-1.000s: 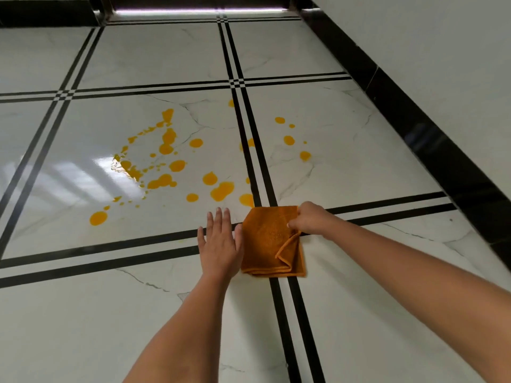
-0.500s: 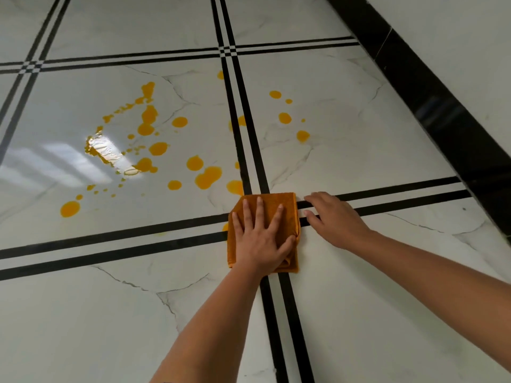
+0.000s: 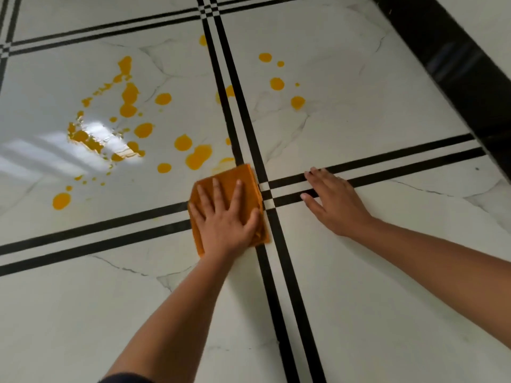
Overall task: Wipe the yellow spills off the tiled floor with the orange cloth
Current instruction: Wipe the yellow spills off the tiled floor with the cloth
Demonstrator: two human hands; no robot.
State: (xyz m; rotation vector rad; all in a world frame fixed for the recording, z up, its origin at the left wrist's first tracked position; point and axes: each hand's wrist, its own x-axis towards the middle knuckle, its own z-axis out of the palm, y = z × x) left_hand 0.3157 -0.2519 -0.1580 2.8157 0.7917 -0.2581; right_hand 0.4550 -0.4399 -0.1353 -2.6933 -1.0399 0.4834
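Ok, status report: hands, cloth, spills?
Left hand flat on cloth, pressing. Right hand flat on floor beside it. Cloth at near edge of spills, most unwiped. Nothing blocks it.

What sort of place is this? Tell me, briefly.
Probably an indoor room or corridor: glossy white marble-look floor tiles crossed by paired black inlay lines, and a glossy black skirting band under a pale plain wall.

One wide-angle view only, worn on the head — it looks forward and steeply down at the tiled floor (image 3: 359, 286), close, with the left hand (image 3: 224, 222) and right hand (image 3: 334, 205) mid-frame. The skirting board (image 3: 456, 64) cuts the upper right corner.
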